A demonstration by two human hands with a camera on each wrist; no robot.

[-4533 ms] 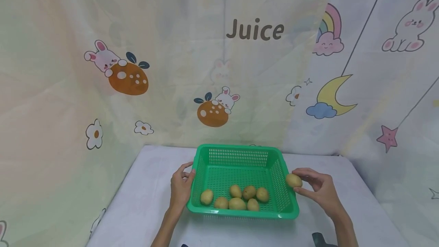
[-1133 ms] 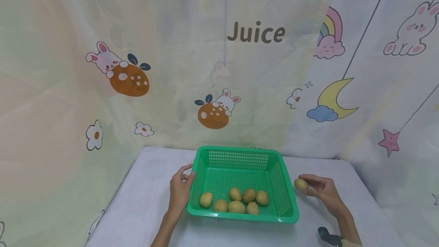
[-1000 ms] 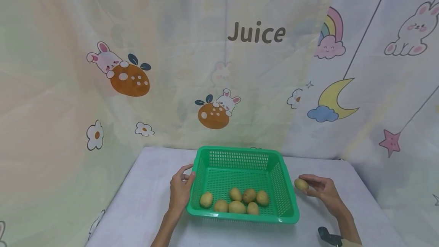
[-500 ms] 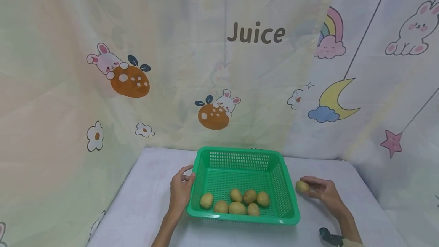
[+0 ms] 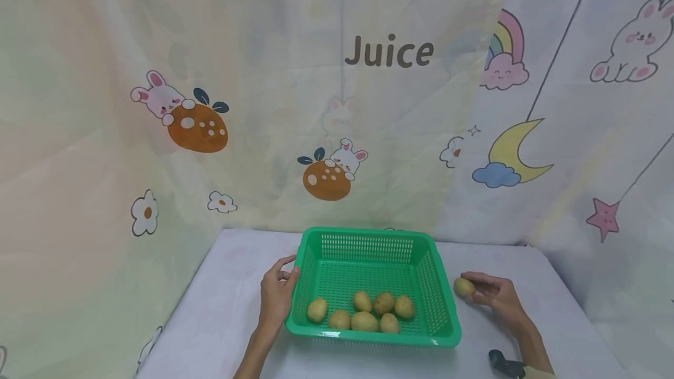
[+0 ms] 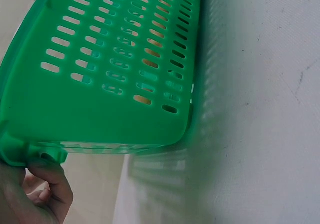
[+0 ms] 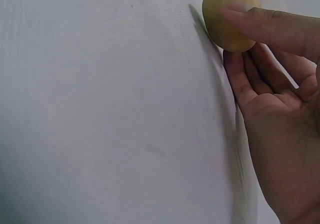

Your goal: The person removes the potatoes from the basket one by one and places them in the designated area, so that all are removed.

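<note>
1. Nearest us, our left hand (image 5: 277, 296) grips the left rim of the green basket (image 5: 437, 285), thumb curled under its lip.
2. Six potatoes (image 5: 362, 310) lie along the basket's near side.
3. Right of the basket, our right hand (image 5: 495, 296) pinches one potato (image 5: 464, 287) low at the worktop (image 5: 221, 309); it seems about set down.
4. Next we judge the fingers should loosen gently so it won't roll.

The green basket's (image 6: 115, 79) slotted wall fills the view, standing on the white bench (image 6: 260, 109). The left hand's (image 6: 30, 196) fingers curl under its rim corner.
</note>
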